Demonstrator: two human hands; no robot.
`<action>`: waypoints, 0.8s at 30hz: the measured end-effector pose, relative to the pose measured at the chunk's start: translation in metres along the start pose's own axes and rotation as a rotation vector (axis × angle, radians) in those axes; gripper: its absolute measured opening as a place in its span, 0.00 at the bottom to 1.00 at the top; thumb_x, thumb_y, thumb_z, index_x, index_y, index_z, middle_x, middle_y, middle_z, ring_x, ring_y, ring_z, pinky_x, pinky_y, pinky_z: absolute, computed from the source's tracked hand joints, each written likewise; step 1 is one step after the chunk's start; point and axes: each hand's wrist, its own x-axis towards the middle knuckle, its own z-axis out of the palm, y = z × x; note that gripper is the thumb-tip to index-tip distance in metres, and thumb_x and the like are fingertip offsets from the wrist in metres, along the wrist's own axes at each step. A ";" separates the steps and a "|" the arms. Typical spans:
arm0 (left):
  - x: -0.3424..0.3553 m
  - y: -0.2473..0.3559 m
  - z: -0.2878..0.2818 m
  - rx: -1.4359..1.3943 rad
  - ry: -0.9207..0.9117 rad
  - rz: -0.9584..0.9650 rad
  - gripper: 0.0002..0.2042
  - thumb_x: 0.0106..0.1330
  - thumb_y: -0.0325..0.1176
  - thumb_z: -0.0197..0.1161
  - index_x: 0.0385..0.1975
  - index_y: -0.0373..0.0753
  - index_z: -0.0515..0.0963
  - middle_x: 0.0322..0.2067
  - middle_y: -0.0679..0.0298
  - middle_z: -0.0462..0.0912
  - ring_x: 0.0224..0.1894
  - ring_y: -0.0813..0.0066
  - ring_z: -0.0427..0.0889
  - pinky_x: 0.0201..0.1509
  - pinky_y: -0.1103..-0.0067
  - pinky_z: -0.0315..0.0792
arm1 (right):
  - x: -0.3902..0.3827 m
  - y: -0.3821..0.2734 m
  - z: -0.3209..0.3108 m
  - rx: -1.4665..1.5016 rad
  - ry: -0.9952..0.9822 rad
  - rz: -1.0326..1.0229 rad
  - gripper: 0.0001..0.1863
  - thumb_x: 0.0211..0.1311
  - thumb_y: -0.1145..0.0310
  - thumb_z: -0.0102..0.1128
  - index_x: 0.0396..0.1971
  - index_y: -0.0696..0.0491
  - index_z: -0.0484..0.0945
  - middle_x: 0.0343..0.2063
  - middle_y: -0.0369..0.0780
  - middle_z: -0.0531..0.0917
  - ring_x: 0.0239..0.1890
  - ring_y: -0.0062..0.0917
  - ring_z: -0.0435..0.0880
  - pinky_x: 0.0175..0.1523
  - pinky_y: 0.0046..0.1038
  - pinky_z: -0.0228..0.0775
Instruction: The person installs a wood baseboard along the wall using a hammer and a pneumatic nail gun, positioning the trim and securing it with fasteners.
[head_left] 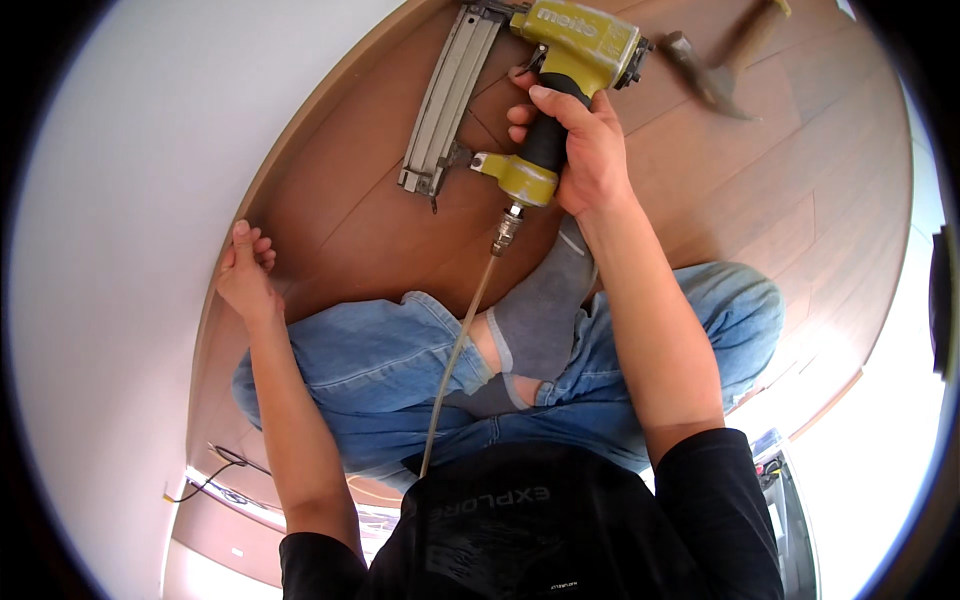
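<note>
My right hand (596, 145) is wrapped round the black grip of a yellow-green pneumatic nail gun (585, 45). The gun's long metal magazine (450, 100) points up and away on the left side of the grip. From the fitting at the grip's base, a clear air hose (455, 365) runs back toward my body. At the left, my left hand (250, 268) rests by the brown skirting board (262, 190) along the wall, its fingers curled and thumb pressed in. Whatever those fingers hold, if anything, is hidden.
A claw hammer (712, 75) lies on the wooden floor (760, 210) at the far right. The white wall (130, 220) curves up the left side. My crossed legs (380, 350) take up the near floor. Dark cables (232, 460) lie by the wall at lower left.
</note>
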 end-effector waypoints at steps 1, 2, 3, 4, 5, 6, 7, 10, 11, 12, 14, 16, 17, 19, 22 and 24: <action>0.000 0.001 0.000 0.002 0.009 -0.002 0.19 0.68 0.47 0.74 0.36 0.33 0.86 0.26 0.63 0.85 0.26 0.80 0.80 0.31 0.83 0.75 | 0.001 0.000 0.000 -0.003 -0.013 -0.002 0.16 0.65 0.77 0.65 0.49 0.58 0.71 0.44 0.42 0.86 0.35 0.29 0.88 0.38 0.31 0.86; 0.001 0.001 0.000 0.003 0.005 -0.002 0.19 0.68 0.47 0.74 0.36 0.33 0.86 0.26 0.63 0.85 0.26 0.80 0.80 0.31 0.83 0.75 | 0.001 0.000 -0.001 -0.002 -0.009 -0.003 0.16 0.65 0.77 0.65 0.49 0.58 0.71 0.44 0.42 0.86 0.35 0.29 0.88 0.38 0.31 0.86; 0.002 0.001 0.000 0.002 0.000 -0.003 0.19 0.68 0.47 0.75 0.35 0.33 0.86 0.25 0.63 0.85 0.26 0.80 0.80 0.31 0.83 0.75 | 0.002 0.001 -0.002 -0.002 -0.021 -0.006 0.16 0.65 0.77 0.65 0.49 0.58 0.71 0.45 0.42 0.86 0.34 0.28 0.87 0.38 0.31 0.85; 0.002 0.001 0.000 0.001 -0.005 -0.004 0.19 0.68 0.47 0.75 0.35 0.33 0.86 0.25 0.63 0.85 0.26 0.80 0.80 0.31 0.83 0.75 | 0.003 0.001 -0.002 -0.001 -0.033 -0.009 0.15 0.65 0.77 0.65 0.48 0.58 0.71 0.45 0.43 0.86 0.32 0.27 0.86 0.37 0.31 0.85; 0.002 0.002 0.001 0.002 -0.007 -0.004 0.19 0.68 0.47 0.75 0.35 0.33 0.86 0.25 0.63 0.85 0.26 0.80 0.80 0.31 0.83 0.75 | 0.003 0.000 -0.002 -0.001 -0.031 -0.010 0.15 0.65 0.77 0.65 0.48 0.58 0.71 0.45 0.43 0.86 0.32 0.27 0.86 0.37 0.31 0.85; 0.001 0.001 0.002 0.006 0.000 0.000 0.19 0.68 0.47 0.75 0.35 0.33 0.86 0.25 0.64 0.85 0.26 0.80 0.80 0.30 0.83 0.74 | 0.003 0.002 -0.002 0.005 -0.034 -0.018 0.15 0.65 0.77 0.65 0.48 0.58 0.71 0.45 0.43 0.86 0.32 0.27 0.86 0.37 0.31 0.85; 0.001 0.001 0.002 0.011 0.006 0.004 0.19 0.68 0.47 0.75 0.34 0.34 0.86 0.25 0.64 0.85 0.26 0.80 0.80 0.30 0.84 0.74 | 0.003 0.002 -0.002 0.012 -0.036 -0.027 0.14 0.65 0.77 0.65 0.48 0.58 0.71 0.45 0.43 0.86 0.32 0.26 0.86 0.37 0.31 0.85; -0.001 0.001 0.003 0.014 -0.011 0.003 0.18 0.68 0.48 0.75 0.34 0.36 0.84 0.25 0.66 0.84 0.26 0.81 0.80 0.30 0.84 0.73 | 0.004 0.002 -0.002 0.014 -0.038 -0.018 0.14 0.65 0.77 0.65 0.47 0.58 0.71 0.44 0.43 0.86 0.32 0.26 0.85 0.37 0.31 0.84; -0.002 0.002 0.003 0.015 -0.010 0.002 0.18 0.68 0.48 0.75 0.34 0.36 0.84 0.25 0.66 0.84 0.26 0.81 0.80 0.30 0.84 0.73 | 0.004 0.002 -0.003 0.014 -0.038 -0.016 0.14 0.65 0.77 0.65 0.47 0.58 0.71 0.44 0.43 0.86 0.32 0.26 0.85 0.37 0.31 0.84; -0.002 0.002 0.004 0.009 -0.007 -0.001 0.18 0.68 0.48 0.75 0.35 0.36 0.84 0.26 0.66 0.84 0.26 0.81 0.80 0.30 0.84 0.73 | 0.004 0.002 -0.003 0.010 -0.029 -0.014 0.14 0.65 0.77 0.65 0.47 0.58 0.71 0.44 0.43 0.86 0.31 0.26 0.85 0.36 0.31 0.84; -0.003 0.002 0.004 0.003 -0.004 -0.004 0.18 0.68 0.48 0.75 0.35 0.36 0.84 0.26 0.66 0.84 0.27 0.81 0.80 0.30 0.84 0.73 | 0.004 0.001 -0.002 0.006 -0.021 -0.012 0.15 0.65 0.77 0.66 0.47 0.58 0.71 0.44 0.43 0.86 0.31 0.26 0.85 0.36 0.31 0.84; -0.002 0.000 0.005 -0.008 -0.009 0.001 0.18 0.69 0.49 0.74 0.36 0.36 0.84 0.26 0.67 0.84 0.27 0.81 0.80 0.31 0.84 0.73 | 0.003 0.003 0.001 0.007 0.004 -0.037 0.15 0.65 0.76 0.66 0.47 0.58 0.71 0.44 0.43 0.86 0.30 0.26 0.85 0.35 0.31 0.84; -0.004 -0.001 0.005 -0.008 -0.011 0.000 0.18 0.69 0.49 0.74 0.36 0.36 0.84 0.26 0.67 0.84 0.27 0.81 0.80 0.31 0.84 0.73 | 0.003 0.005 0.001 0.006 0.007 -0.038 0.15 0.65 0.76 0.66 0.47 0.58 0.71 0.44 0.43 0.86 0.30 0.26 0.85 0.35 0.31 0.84; -0.008 0.000 0.006 0.015 0.012 -0.012 0.19 0.70 0.49 0.73 0.37 0.36 0.84 0.26 0.67 0.83 0.26 0.81 0.79 0.31 0.84 0.73 | 0.003 0.006 0.000 -0.002 -0.017 -0.057 0.15 0.65 0.75 0.67 0.46 0.58 0.71 0.42 0.43 0.86 0.29 0.25 0.85 0.34 0.31 0.83; -0.011 0.002 0.015 -0.030 0.048 0.022 0.18 0.71 0.47 0.72 0.35 0.35 0.85 0.26 0.66 0.84 0.26 0.81 0.79 0.30 0.84 0.73 | 0.000 0.004 0.003 -0.082 0.021 -0.058 0.14 0.68 0.74 0.64 0.50 0.59 0.74 0.47 0.43 0.87 0.31 0.24 0.84 0.37 0.30 0.83; -0.009 -0.001 0.011 -0.013 0.024 0.013 0.18 0.71 0.48 0.72 0.35 0.35 0.85 0.26 0.66 0.84 0.26 0.81 0.79 0.31 0.84 0.73 | 0.001 0.005 0.002 -0.076 0.036 -0.040 0.14 0.68 0.74 0.64 0.50 0.59 0.74 0.47 0.42 0.87 0.31 0.24 0.84 0.37 0.30 0.83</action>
